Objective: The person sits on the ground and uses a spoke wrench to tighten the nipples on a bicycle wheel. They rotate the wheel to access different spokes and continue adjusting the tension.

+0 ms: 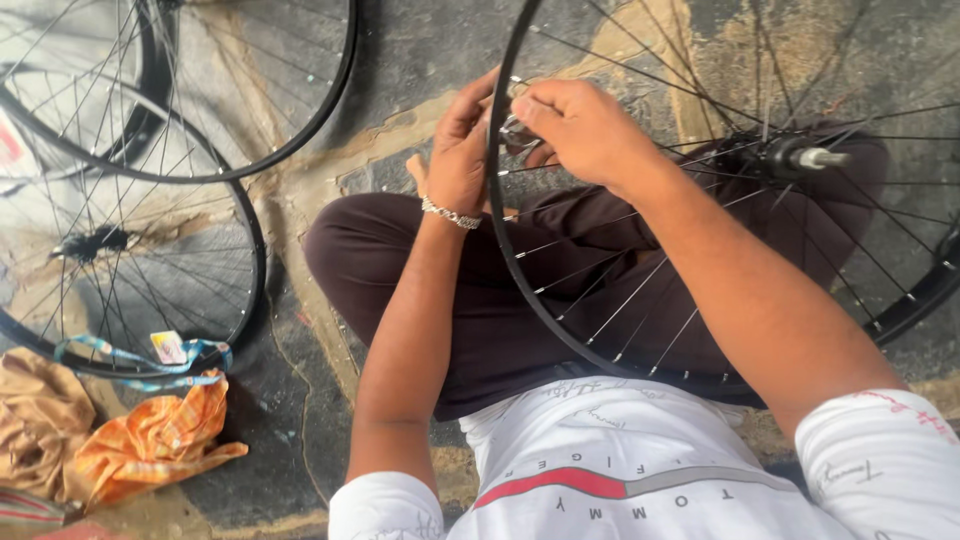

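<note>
Right hand (580, 125) curled over wheel rim (497, 200) — pinching, left hand (460, 150) bracing outside

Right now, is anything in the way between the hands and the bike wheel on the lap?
Nothing visible is. The left hand grips the wheel rim from outside. The right hand is already inside the wheel among the spokes, pinching a small metal tool at the rim.
</note>
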